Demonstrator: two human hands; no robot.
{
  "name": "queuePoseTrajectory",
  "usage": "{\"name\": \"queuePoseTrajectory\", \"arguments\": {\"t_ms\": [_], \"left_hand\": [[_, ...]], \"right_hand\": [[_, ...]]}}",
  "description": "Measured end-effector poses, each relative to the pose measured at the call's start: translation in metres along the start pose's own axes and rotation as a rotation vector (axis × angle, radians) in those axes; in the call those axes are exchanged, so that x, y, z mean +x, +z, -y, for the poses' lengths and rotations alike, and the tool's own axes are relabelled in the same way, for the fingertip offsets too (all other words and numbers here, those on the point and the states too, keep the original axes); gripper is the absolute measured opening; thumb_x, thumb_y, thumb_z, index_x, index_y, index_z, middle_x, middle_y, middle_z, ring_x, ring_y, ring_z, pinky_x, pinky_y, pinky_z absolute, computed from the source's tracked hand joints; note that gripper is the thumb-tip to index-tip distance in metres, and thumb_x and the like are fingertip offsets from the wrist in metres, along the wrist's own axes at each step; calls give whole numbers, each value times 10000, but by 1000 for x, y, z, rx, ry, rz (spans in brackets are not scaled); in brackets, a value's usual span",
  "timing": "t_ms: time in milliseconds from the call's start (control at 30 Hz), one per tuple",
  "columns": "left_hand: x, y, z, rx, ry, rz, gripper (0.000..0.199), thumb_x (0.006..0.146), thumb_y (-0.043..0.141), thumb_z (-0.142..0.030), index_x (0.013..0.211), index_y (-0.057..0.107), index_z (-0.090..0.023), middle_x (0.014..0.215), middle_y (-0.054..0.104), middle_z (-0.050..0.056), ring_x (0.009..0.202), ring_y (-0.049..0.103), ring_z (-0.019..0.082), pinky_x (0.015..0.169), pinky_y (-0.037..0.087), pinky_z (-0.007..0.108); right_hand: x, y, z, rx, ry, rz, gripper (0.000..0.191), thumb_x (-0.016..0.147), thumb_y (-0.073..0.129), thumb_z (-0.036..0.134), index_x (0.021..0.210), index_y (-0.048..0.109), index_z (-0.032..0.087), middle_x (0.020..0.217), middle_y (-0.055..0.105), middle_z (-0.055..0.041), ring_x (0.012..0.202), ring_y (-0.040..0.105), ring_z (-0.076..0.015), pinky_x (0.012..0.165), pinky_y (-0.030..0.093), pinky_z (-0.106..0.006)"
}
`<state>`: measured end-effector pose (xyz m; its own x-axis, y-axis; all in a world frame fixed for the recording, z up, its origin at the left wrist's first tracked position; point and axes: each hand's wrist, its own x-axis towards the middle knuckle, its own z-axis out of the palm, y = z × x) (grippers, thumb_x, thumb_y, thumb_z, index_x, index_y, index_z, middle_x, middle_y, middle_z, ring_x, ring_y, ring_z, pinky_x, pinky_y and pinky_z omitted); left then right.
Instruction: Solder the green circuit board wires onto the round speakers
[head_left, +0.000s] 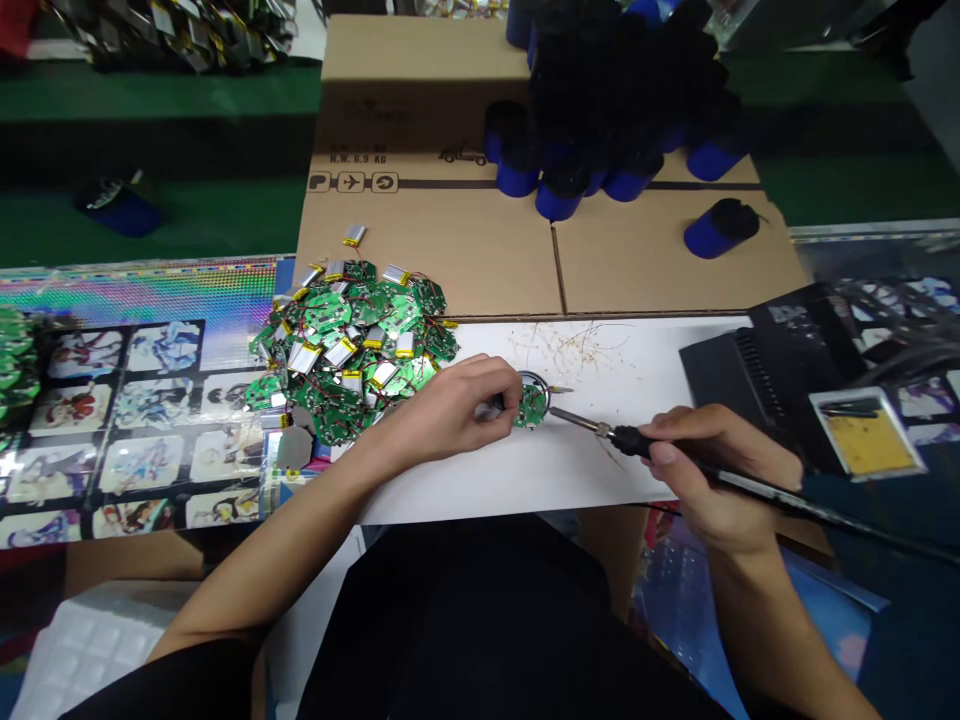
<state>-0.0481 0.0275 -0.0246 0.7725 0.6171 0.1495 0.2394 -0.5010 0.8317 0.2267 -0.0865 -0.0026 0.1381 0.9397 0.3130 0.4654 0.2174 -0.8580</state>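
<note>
My right hand (pixel 724 470) grips a soldering iron (pixel 632 440) like a pen, its metal tip pointing left at a small round green circuit board (pixel 531 402). The tip is right at the board's edge; whether it touches I cannot tell. Around the board runs a dark ring-like rim. My left hand (pixel 484 400) is closed beside the board, fingers curled round a small dark piece that is mostly hidden. A big heap of green circuit boards with silver batteries (pixel 360 340) on thin wires lies left of my left hand.
Blue and black cylinders (pixel 559 190) crowd the cardboard (pixel 442 250) behind; one cylinder (pixel 720 228) lies apart at right. Thin wire scraps (pixel 570 350) litter the white surface (pixel 480 490). A tray with a yellow pad (pixel 866 435) sits at right, picture-printed sheets (pixel 161 375) at left.
</note>
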Motion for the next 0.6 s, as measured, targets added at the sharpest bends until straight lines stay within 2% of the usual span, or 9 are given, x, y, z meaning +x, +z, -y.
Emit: {"name": "queuePoseTrajectory", "arguments": {"t_ms": [100,167,333,600], "left_hand": [[0,1,0,-3,-11,-9,99,952,577,-133,904,630,-201,993,722,46,973,654,199,882,498,323],[0,1,1,2,-8,-11,99,954,577,-128,904,628,-197,988,719,45,972,648,197,887,496,322],[0,1,1,7,6,-1,108,948,576,-107,927,627,-200,998,719,42,992,648,199,928,494,332],[0,0,2,5,17,3,97,970,578,-128,929,627,-201,1001,716,44,994,652,200,937,498,339]], "right_hand": [[5,3,5,-15,-24,110,78,867,798,219,933,776,254,712,772,-5,551,717,-164,474,560,-241],[9,5,7,-4,-36,138,105,854,787,198,940,771,256,712,760,3,553,706,-156,487,558,-237],[14,9,9,28,-85,184,140,828,785,161,926,774,261,721,761,-11,585,711,-178,494,536,-263],[16,11,8,5,-59,199,102,830,790,195,906,767,259,711,765,-16,573,710,-183,475,523,-273]]}}
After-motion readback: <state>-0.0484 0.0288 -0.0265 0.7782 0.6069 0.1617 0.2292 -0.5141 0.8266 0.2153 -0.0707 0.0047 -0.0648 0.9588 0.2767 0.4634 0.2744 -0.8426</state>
